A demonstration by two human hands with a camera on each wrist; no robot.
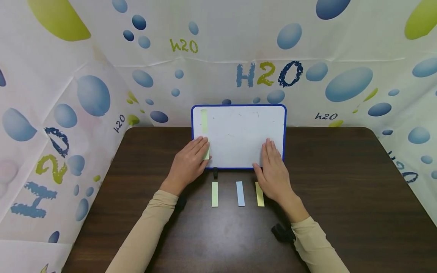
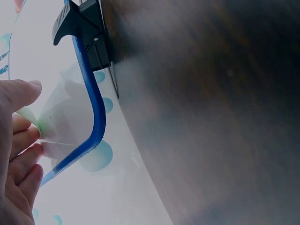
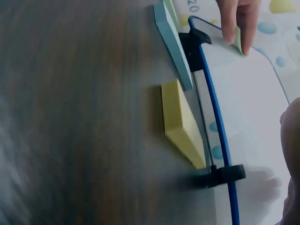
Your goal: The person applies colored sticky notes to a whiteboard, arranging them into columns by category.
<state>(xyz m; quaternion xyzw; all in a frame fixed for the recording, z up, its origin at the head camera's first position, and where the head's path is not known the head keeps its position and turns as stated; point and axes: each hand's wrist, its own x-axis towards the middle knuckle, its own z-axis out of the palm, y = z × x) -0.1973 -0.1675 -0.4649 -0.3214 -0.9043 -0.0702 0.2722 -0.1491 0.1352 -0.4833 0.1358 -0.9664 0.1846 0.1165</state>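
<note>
A white board (image 1: 235, 140) with a blue frame stands upright, leaning slightly back, on the dark table. My left hand (image 1: 189, 161) presses a light green sticky note (image 1: 206, 153) on its lower left with straight fingers; the lower edge of that note (image 2: 30, 115) curls off the surface. Another green note (image 1: 204, 121) sticks above it near the upper left corner. My right hand (image 1: 274, 172) lies with fingers straight against the lower right of the board, holding nothing.
On the table before the board lie three narrow sticky-note pads: green (image 1: 214, 194), blue (image 1: 240, 193) and yellow (image 1: 260, 197). Black feet (image 2: 91, 35) hold the board's lower edge. A patterned curtain (image 1: 218, 76) hangs behind.
</note>
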